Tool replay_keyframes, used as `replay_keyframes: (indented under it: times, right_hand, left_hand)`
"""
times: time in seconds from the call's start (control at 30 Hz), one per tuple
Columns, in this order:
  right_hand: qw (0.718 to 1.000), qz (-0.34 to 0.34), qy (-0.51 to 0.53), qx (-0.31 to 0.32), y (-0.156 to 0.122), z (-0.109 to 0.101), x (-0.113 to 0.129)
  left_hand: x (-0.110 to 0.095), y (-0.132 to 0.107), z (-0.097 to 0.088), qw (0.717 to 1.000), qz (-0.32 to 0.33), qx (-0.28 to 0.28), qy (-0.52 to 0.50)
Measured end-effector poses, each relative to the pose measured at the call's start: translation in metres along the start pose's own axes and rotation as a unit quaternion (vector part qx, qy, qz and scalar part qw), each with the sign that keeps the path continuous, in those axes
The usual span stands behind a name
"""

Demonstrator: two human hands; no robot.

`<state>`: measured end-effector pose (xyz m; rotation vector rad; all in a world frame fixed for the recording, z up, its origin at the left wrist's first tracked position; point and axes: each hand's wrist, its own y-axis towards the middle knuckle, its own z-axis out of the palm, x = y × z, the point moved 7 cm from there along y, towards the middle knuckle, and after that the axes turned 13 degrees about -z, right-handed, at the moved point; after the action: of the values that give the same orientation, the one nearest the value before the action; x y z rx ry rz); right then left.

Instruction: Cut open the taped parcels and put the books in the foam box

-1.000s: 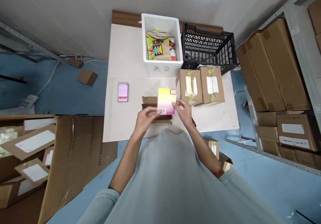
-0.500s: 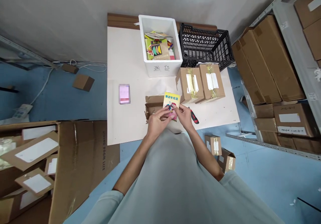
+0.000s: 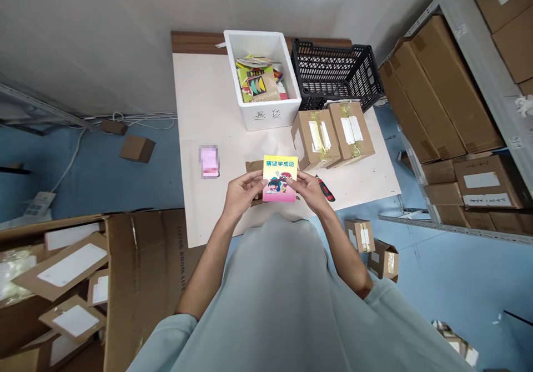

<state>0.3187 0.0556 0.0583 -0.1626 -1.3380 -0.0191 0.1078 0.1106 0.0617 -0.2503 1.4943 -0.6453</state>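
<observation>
A small yellow and pink book (image 3: 280, 166) with cartoon figures on its cover is held up flat, facing me. My left hand (image 3: 242, 193) grips its left edge, thumb on the cover and fingers behind. On the opposite edge, my right hand (image 3: 310, 190) pinches it the same way. Under the book lies an opened cardboard box (image 3: 254, 166), mostly covered by the book and hands. A red and black box cutter (image 3: 325, 189) rests on the table just right of my right hand.
On the white table (image 3: 200, 105) stand a white foam box (image 3: 270, 117) of books, a black plastic crate (image 3: 333, 72) and two taped cartons (image 3: 318, 139). A blurred pink item (image 3: 209, 161) lies left. A large carton (image 3: 145, 261) with parcels stands lower left; shelves (image 3: 458, 89) hold boxes right.
The book has turned from slanted to squarely facing me, its cover more exposed. My left hand has shifted left to the book's edge. The view has tilted slightly.
</observation>
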Motion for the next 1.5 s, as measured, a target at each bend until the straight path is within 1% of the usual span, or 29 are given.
replay_keyframes:
  times: [0.07, 0.13, 0.27, 0.3, 0.37, 0.47, 0.63, 0.77, 0.83, 0.9, 1.0, 1.1, 1.2, 1.3, 1.37, 1.5]
  right_hand:
    - [1.000, -0.024, -0.007, -0.001, 0.004, 0.001, 0.004]
    - [0.998, -0.054, -0.026, -0.007, 0.007, -0.001, 0.010]
    - [0.984, -0.159, -0.081, -0.003, 0.009, -0.001, 0.030]
    - [0.979, -0.180, -0.093, 0.001, 0.009, 0.000, 0.035]
    - [0.974, -0.198, -0.108, 0.007, 0.008, 0.001, 0.040]
    - [0.976, -0.187, -0.113, 0.007, 0.008, 0.000, 0.043]
    - [0.979, -0.166, -0.119, -0.001, 0.012, -0.008, 0.044]
    - [0.980, -0.138, -0.131, -0.054, 0.017, -0.026, 0.037]
    - [0.977, -0.138, -0.148, -0.070, 0.017, -0.034, 0.038]
    - [0.975, -0.138, -0.163, -0.056, 0.017, -0.038, 0.041]
    - [0.976, -0.123, -0.177, -0.016, 0.017, -0.045, 0.048]
    - [0.978, -0.113, -0.175, 0.013, 0.018, -0.054, 0.058]
    - [0.979, -0.110, -0.168, 0.021, 0.023, -0.061, 0.069]
    - [0.982, -0.104, -0.155, 0.018, 0.029, -0.063, 0.077]
    - [0.985, -0.097, -0.139, 0.018, 0.034, -0.062, 0.080]
    - [0.987, -0.087, -0.134, 0.014, 0.046, -0.063, 0.076]
  left_hand:
    - [-0.009, -0.001, -0.003, 0.999, 0.034, -0.003, 0.013]
    - [-0.020, -0.004, -0.006, 0.996, 0.086, -0.014, 0.035]
    - [-0.041, -0.016, -0.007, 0.974, 0.208, -0.020, 0.082]
    - [-0.044, -0.019, -0.006, 0.969, 0.228, -0.019, 0.090]
    - [-0.046, -0.022, -0.005, 0.964, 0.250, -0.023, 0.094]
    - [-0.046, -0.022, -0.003, 0.967, 0.235, -0.040, 0.092]
    - [-0.043, -0.016, 0.003, 0.983, 0.166, -0.053, 0.065]
    - [-0.038, -0.010, 0.008, 0.988, 0.123, -0.072, 0.053]
    - [-0.035, -0.006, 0.012, 0.989, 0.111, -0.073, 0.058]
    - [-0.032, -0.003, 0.016, 0.990, 0.098, -0.069, 0.075]
    - [-0.031, -0.001, 0.022, 0.988, 0.087, -0.066, 0.105]
    - [-0.039, -0.003, 0.030, 0.986, 0.101, -0.057, 0.120]
    - [-0.053, -0.006, 0.038, 0.984, 0.113, -0.058, 0.121]
    - [-0.063, -0.005, 0.045, 0.987, 0.096, -0.082, 0.104]
    - [-0.066, -0.003, 0.049, 0.989, 0.077, -0.097, 0.084]
    - [-0.068, 0.004, 0.059, 0.988, 0.069, -0.116, 0.075]
